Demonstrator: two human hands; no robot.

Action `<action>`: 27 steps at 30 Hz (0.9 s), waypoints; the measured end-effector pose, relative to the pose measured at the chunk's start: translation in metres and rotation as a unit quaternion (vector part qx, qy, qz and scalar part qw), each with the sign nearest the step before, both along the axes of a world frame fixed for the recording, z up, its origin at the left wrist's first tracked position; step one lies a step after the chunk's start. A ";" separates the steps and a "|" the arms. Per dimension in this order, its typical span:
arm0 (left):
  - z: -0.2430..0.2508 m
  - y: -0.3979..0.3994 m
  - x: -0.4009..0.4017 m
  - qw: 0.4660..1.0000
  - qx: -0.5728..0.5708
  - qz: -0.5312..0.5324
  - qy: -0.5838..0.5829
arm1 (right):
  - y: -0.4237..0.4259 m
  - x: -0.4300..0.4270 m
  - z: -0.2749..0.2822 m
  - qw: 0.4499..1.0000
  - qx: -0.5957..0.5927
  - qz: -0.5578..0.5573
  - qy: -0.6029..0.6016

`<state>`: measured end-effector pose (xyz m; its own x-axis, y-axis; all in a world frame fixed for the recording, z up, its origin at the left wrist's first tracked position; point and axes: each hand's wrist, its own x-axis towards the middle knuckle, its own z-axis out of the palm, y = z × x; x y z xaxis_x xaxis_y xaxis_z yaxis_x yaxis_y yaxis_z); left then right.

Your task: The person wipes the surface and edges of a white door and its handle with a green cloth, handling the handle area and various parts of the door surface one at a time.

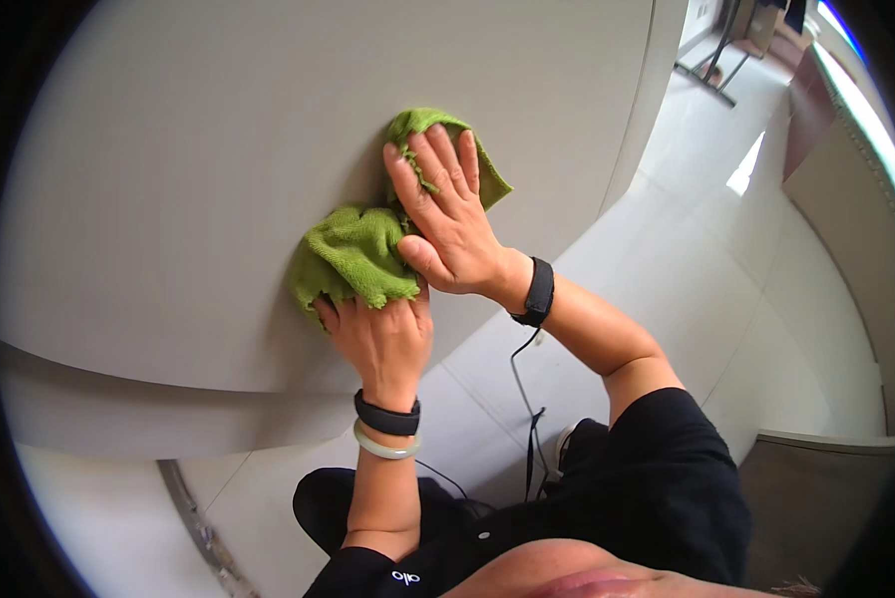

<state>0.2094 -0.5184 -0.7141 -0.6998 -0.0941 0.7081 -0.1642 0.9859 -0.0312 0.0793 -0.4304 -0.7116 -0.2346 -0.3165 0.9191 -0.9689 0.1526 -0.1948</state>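
Note:
A green cloth (pixel 357 250) lies bunched against a large pale panel (pixel 215 149). My left hand (pixel 384 336) has its fingers tucked under the lower part of this cloth, so the fingertips are hidden. Above it and to the right, my right hand (pixel 451 209) is spread flat, its fingers pressing the cloth's upper part against the panel. The thumb of my right hand rests by the edge of the lower bunch. Whether the two green parts are one cloth or two cannot be told. Both wrists wear black straps, and a pale bangle (pixel 387 442) circles my left wrist.
Light floor tiles (pixel 724 284) show beyond the panel's right edge. A thin black cable (pixel 522 381) hangs from the right wrist strap. At the upper right stands a dark metal stand (pixel 705 82). A pale, curved piece of furniture (pixel 829 187) is at the far right.

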 end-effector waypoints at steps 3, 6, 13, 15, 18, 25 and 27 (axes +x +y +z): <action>-0.017 0.010 0.001 0.997 0.056 -0.032 0.044 | 0.004 0.004 0.011 0.999 -0.028 0.002 0.015; -0.027 0.022 -0.006 0.987 0.074 -0.063 0.127 | 0.012 0.006 0.033 0.996 -0.005 -0.054 0.075; -0.037 0.033 -0.003 0.962 0.175 -0.124 0.168 | -0.004 0.021 0.080 0.990 -0.021 -0.067 0.125; -0.043 0.023 0.001 0.973 0.151 -0.094 0.148 | -0.013 0.016 0.070 0.986 -0.040 -0.036 0.157; -0.053 0.020 -0.003 0.972 0.145 -0.081 0.168 | 0.000 0.006 0.053 0.983 -0.003 -0.026 0.184; -0.029 0.030 -0.028 0.965 0.147 -0.004 0.218 | 0.007 -0.034 0.029 0.965 0.036 0.117 0.231; -0.028 0.031 -0.038 0.956 0.187 0.019 0.224 | 0.001 -0.042 0.029 0.960 -0.036 0.148 0.235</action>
